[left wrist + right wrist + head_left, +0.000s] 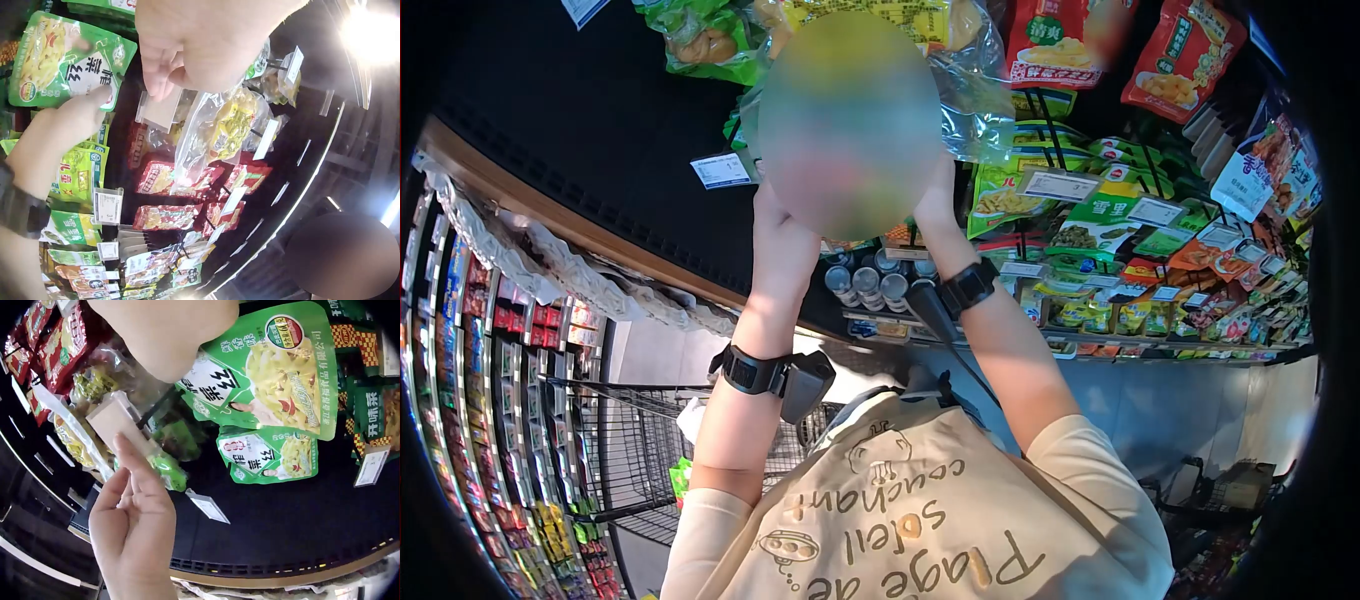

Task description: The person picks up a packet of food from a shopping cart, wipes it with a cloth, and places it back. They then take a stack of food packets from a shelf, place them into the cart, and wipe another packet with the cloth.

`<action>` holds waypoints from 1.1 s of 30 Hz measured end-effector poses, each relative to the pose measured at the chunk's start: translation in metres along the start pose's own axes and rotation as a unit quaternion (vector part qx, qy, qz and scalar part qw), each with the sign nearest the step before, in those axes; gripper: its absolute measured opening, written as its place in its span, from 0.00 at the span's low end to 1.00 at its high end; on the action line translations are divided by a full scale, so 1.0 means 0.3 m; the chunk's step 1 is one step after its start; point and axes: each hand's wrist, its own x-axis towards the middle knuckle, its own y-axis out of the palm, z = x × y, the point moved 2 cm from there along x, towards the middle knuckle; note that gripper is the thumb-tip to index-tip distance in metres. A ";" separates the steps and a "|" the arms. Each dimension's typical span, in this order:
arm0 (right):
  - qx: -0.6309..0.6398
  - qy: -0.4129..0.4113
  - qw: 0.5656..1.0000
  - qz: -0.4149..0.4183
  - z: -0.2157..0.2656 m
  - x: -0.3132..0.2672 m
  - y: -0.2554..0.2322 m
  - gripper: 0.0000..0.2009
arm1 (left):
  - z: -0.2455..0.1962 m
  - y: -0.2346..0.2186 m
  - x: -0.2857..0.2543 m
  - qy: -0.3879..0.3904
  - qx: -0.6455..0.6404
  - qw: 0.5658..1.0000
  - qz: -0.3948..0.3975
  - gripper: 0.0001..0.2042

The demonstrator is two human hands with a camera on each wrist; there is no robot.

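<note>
My right hand (169,331) grips a green packet of shredded pickled mustard (275,369), its printed front showing in both wrist views. In the left wrist view that hand (69,128) has its fingers at the packet's lower edge. My left hand (212,44) pinches a shelf price tag (164,109) by its edge. Seen from the right wrist, the tag (115,422) shows its plain beige side, with the index finger laid along it. Behind it hang clear bags of yellow pickles (231,128). A blurred patch covers both hands' fingers in the head view.
A similar green packet (272,456) hangs below the held one. Red packets (165,215) and other pouches on hooks fill the rack. Jars (868,285) stand on a lower shelf. A wire shopping cart (640,450) is at my left, near stocked shelves (480,450).
</note>
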 end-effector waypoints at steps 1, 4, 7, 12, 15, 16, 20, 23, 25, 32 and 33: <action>-0.033 0.007 0.999 0.010 -0.029 0.011 0.007 0.12 | 0.002 -0.004 -0.003 -0.008 -0.003 1.000 -0.003 0.11; -0.093 0.005 0.995 0.023 -0.076 0.029 0.020 0.14 | 0.017 -0.019 -0.020 -0.022 0.003 1.000 0.003 0.10; -0.087 0.013 0.996 0.003 -0.114 0.033 0.033 0.14 | 0.044 -0.033 -0.045 -0.042 0.013 0.999 0.015 0.10; -0.063 0.012 0.998 -0.026 -0.072 -0.025 0.012 0.17 | 0.098 -0.055 -0.080 -0.068 -0.010 0.997 0.026 0.12; -0.129 -0.015 0.991 -0.020 -0.040 -0.107 0.002 0.20 | 0.111 -0.077 -0.112 -0.084 -0.008 0.996 0.027 0.12; -0.139 -0.037 0.989 -0.028 -0.016 -0.148 -0.005 0.19 | 0.122 -0.098 -0.135 -0.082 -0.013 0.996 0.018 0.12; -0.112 -0.051 0.992 0.027 0.000 -0.379 0.013 0.20 | 0.123 -0.192 -0.291 -0.178 0.061 0.978 0.094 0.10; -0.050 -0.044 0.977 0.205 0.068 -0.546 0.128 0.19 | 0.142 -0.308 -0.478 -0.184 -0.025 0.978 0.093 0.09; -0.023 -0.036 0.949 0.312 0.107 -0.660 0.236 0.18 | 0.136 -0.406 -0.614 -0.223 -0.040 0.973 0.040 0.09; 0.108 -0.168 0.793 0.576 0.383 -1.017 0.565 0.19 | 0.047 -0.790 -1.195 -0.212 -0.030 0.905 -0.367 0.06; 0.117 -0.196 0.760 0.609 0.416 -1.066 0.601 0.20 | 0.038 -0.840 -1.284 -0.218 -0.003 0.881 -0.419 0.06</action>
